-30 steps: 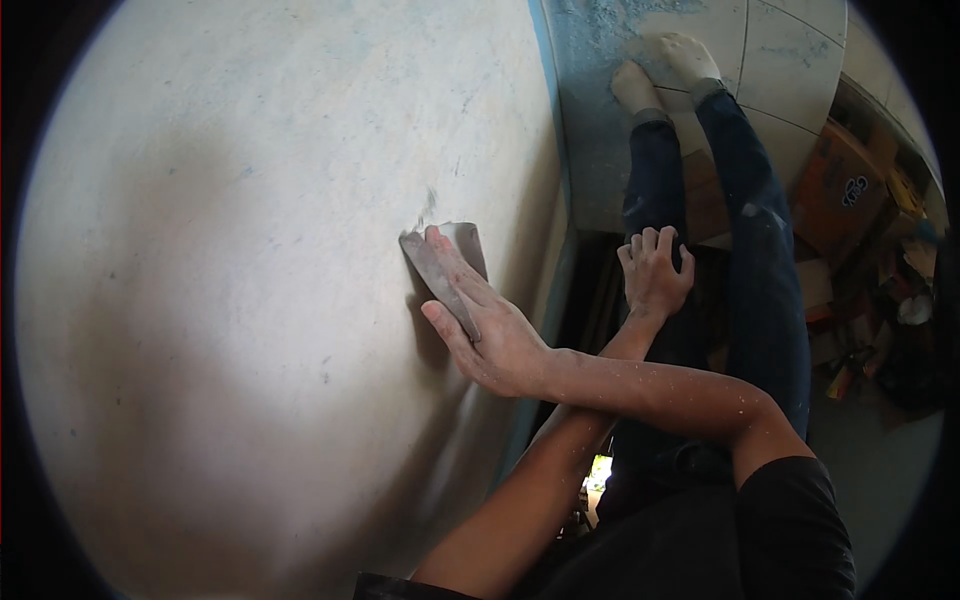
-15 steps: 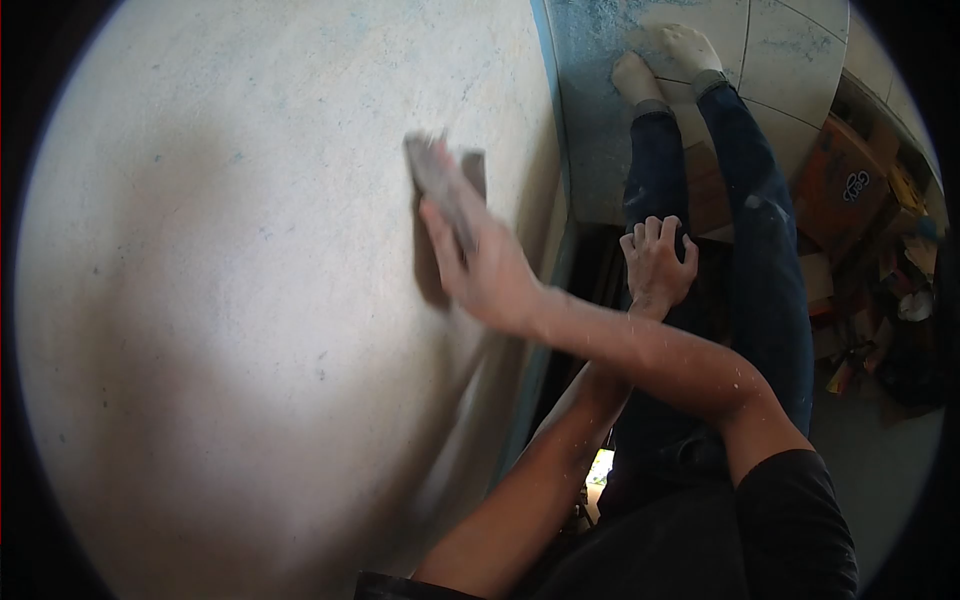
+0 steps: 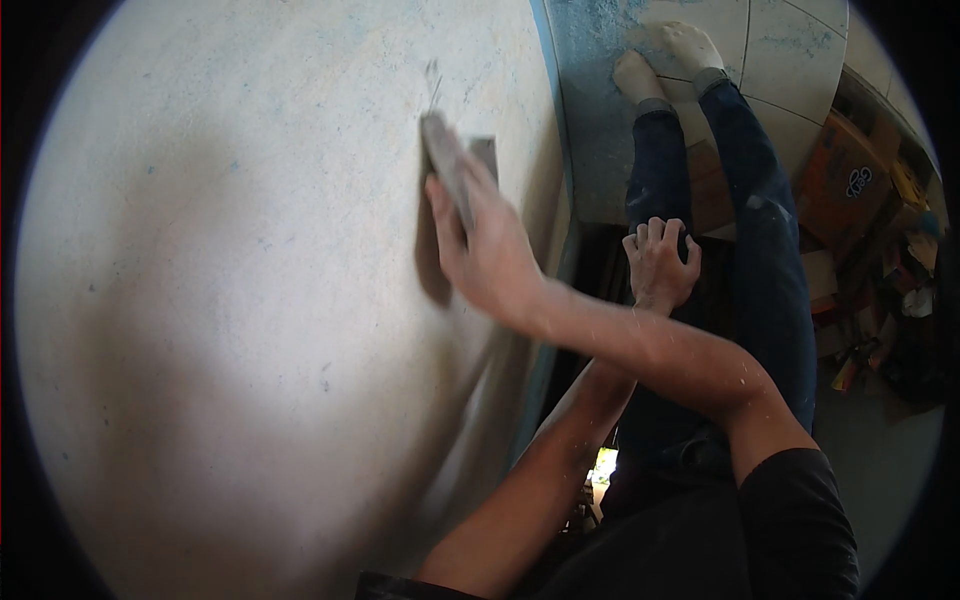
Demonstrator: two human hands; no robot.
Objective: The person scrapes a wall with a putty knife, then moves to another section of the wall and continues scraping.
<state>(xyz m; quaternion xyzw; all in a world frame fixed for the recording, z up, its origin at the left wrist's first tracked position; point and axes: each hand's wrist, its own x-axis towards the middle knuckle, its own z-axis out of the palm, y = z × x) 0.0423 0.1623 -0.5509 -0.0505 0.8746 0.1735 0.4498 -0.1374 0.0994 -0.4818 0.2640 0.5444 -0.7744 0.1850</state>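
My right hand (image 3: 492, 252) is closed around a flat grey sanding block (image 3: 446, 158), pressed to the pale, blotchy wall (image 3: 250, 330). A grey corner of it shows past my fingers on the right; its working face is hidden. Thin dark streaks hang just above the block, too blurred to name. My left hand (image 3: 662, 264) lies across my jeans (image 3: 765, 240) near the knee, palm down, fingers apart and bent, holding nothing. My right forearm crosses over the left one. Pale dust speckles both arms.
A blue strip (image 3: 560, 110) edges the wall where it meets the tiled floor (image 3: 790, 60). My bare feet (image 3: 690, 48) rest on dusty tiles. At right lie an orange cardboard box (image 3: 842, 185) and a jumble of packets and scraps.
My right hand has shifted a little to the right with the sanding block. Thin streaks now show above the block. My left hand stays on my leg.
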